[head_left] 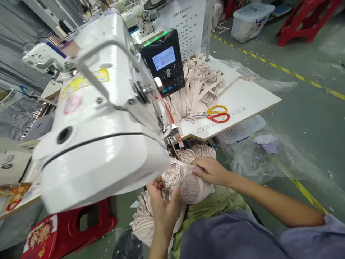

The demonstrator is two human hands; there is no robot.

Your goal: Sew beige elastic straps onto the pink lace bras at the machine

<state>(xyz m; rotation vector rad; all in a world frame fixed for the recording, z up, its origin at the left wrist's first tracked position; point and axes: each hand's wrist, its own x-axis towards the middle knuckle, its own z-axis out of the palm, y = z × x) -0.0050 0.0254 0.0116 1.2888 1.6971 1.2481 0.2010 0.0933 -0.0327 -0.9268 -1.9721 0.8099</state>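
Observation:
A pale pink lace bra piece [188, 183] lies under the needle area of a white sewing machine [107, 158]. My left hand [163, 201] is at the near left edge of the lace, thumb and fingers closing round its border. On the right side, my right hand [211, 171] pinches the upper edge of the same piece between thumb and fingers. A narrow band runs along that edge to the machine's presser foot [174, 160]. More pale fabric [145, 219] hangs below and left of my left hand.
A heap of beige straps [198, 86] and scissors with yellow and red handles [219, 114] lie on the white table [242, 97]. A control panel [164, 63] stands behind the machine. A red stool [67, 230] is at lower left, plastic sheeting [245, 165] on the floor at right.

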